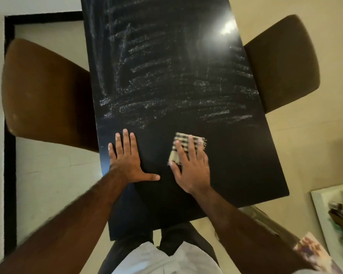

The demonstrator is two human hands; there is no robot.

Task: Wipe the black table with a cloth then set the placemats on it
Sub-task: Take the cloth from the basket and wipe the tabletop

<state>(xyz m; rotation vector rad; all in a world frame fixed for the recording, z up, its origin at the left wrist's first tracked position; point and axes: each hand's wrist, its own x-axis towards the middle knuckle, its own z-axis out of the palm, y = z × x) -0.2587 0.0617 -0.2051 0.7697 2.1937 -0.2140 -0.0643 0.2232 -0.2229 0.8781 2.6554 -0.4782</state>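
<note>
Fingers [192, 145] flat on cloth [179, 143]

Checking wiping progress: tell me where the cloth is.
The checked cloth lies flat under the right hand on the black table, near end, right of the left hand.

Flat on the near end of the long black glossy counter [186, 86]: left hand [127, 161] toward the left edge, right hand [190, 165] beside it, pressed on the small folded checked cloth [179, 144]. Flanking the counter: 1 brown upholstered chair [46, 91] left, 1 olive upholstered chair [281, 62] right.
</note>
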